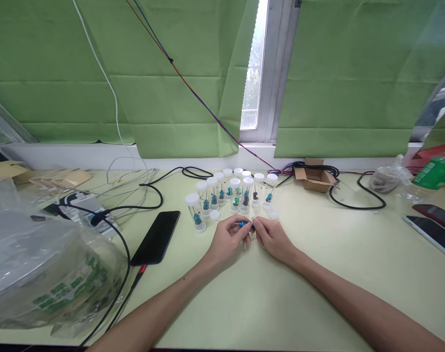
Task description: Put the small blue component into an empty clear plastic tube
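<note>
A small blue part (241, 223) sits in the middle of the table (339, 274), held up just above it between two hands. The left hand (227, 239) is closed, and its fingertips pinch the blue end. The right hand (273, 237) is closed too, and its fingertips pinch the other end. The part is too tiny to tell more about it.

At 12 o'clock from the part, near it, stands a bunch of clear tubes (235, 194) with white lids. Each tube has a little blue, green or dark thing inside.

A loose white cap (215, 215) lies at 10 o'clock, just beside the left hand's fingers. Another white cap (273, 213) lies at 2 o'clock, near the right hand.

A black phone (156, 237) lies flat at 9 o'clock. A black cable (123, 244) curves past it. A big plastic bag (42, 264) bulges at 8 o'clock, well apart from the hands.

A small open cardboard box (315, 179) sits at 2 o'clock, farther back. A green bottle (436, 172) lies far off at 2 o'clock, and two flat phones (433, 235) lie at 3 o'clock by the table's edge.

Green curtains (354, 73) hang behind it all.
</note>
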Tool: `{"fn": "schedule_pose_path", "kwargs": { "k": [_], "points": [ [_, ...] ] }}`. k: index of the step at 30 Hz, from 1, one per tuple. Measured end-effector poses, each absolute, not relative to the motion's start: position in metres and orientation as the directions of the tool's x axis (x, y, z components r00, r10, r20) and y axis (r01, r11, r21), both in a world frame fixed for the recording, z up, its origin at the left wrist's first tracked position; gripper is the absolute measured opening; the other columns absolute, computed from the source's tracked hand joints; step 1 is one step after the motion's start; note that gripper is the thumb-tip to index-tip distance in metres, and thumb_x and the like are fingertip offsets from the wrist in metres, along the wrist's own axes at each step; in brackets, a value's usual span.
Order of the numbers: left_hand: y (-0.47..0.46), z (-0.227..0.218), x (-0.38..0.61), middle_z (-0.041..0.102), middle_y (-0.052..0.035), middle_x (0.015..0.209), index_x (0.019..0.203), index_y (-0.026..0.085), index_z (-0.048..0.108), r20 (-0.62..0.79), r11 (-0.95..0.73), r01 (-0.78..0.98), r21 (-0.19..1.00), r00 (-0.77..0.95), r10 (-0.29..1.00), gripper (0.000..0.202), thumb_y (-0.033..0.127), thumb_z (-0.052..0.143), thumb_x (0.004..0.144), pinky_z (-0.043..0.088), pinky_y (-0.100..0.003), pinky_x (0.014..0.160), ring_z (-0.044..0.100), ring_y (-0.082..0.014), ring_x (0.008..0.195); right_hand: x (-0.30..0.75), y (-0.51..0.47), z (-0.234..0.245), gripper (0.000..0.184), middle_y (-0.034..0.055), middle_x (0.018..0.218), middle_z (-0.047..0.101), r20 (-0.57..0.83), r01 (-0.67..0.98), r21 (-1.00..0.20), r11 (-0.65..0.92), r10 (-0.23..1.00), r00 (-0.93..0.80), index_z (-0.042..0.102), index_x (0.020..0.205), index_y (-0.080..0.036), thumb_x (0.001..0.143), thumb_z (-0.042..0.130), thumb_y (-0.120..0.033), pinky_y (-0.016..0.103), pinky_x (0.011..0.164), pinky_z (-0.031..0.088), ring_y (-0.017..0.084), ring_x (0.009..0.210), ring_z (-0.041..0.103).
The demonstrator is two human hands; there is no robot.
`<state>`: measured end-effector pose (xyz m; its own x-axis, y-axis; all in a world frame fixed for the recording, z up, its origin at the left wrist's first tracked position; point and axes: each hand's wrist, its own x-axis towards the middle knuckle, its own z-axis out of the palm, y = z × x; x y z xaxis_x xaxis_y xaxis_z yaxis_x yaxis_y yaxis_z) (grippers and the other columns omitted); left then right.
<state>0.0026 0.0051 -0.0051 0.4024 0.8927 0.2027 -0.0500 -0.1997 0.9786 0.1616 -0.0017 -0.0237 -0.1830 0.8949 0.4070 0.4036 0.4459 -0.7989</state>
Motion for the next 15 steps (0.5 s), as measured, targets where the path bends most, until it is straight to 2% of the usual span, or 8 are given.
{"fn": "schedule_pose_path", "kwargs": {
  "k": [15],
  "points": [
    [0.0067,-0.0073,0.0029,0.059,-0.0009,0.061,0.089,0.015,0.061,0.211,-0.203,-0.061,0.977,0.404,0.89,0.02,0.034,0.057,0.084,0.045,-0.025,0.055,0.054,-0.0122,0.055,0.1614,-0.0022,-0.0233,0.041,-0.0048,0.046,0.044,0.405,0.404,-0.799,0.445,0.895,-0.185,0.042,0.059,-0.02,0.097,0.034,-0.033,0.023,0.052,0.034,0.01,0.045,0.041]
  ]
}}
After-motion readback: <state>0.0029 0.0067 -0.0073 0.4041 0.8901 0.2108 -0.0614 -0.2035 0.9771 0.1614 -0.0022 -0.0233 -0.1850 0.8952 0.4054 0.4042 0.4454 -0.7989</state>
